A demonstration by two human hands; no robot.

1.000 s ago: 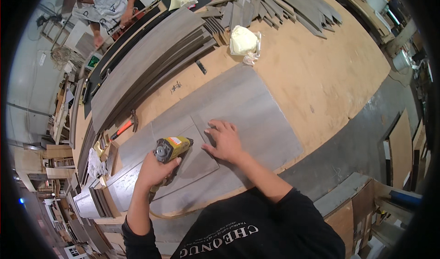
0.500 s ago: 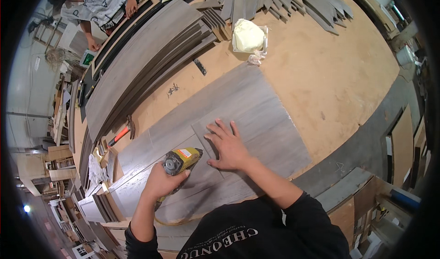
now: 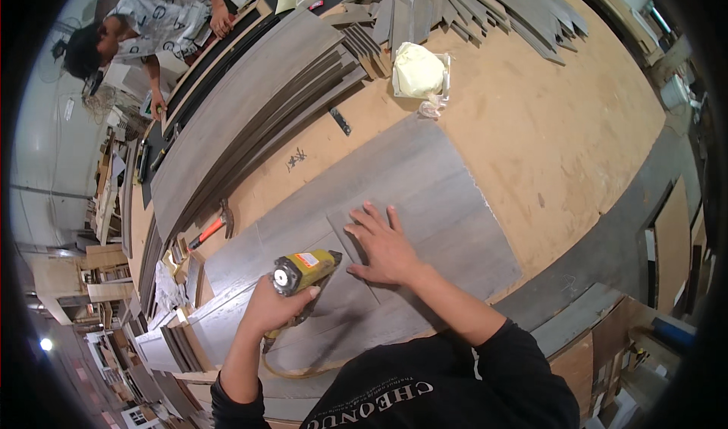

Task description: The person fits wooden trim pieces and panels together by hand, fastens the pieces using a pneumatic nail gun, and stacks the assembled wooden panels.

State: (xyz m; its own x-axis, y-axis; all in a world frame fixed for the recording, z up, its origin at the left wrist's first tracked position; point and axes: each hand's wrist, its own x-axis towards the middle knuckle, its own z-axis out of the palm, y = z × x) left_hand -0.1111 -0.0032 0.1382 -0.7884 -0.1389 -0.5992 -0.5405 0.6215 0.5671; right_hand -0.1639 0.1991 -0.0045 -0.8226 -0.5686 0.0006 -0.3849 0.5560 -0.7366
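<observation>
My left hand [image 3: 274, 308] is wrapped round the handle of a yellow and black air nail gun [image 3: 312, 267]. Its nose points right, close above the grey wood-look planks [image 3: 303, 224]. Fingers spread, my right hand [image 3: 385, 248] lies flat on a grey plank that sits over the others, just right of the gun's nose. That plank's left edge runs between the gun and my right fingers. Whether the nose touches the surface I cannot tell. A yellowish hose [image 3: 288, 370] curves below the gun.
Long grey planks [image 3: 235, 125] are stacked at the left, with a claw hammer [image 3: 211, 232] beside them. A tray with a pale yellow bag [image 3: 419, 71] stands beyond the panel; offcuts [image 3: 425, 8] are heaped at the back. Across the table a co-worker [image 3: 163, 19] bends over a frame.
The whole view has shifted slightly, so the table sits a little lower and further right. Both my hands keep nearly the same places on the planks. The co-worker's head has come into view.
</observation>
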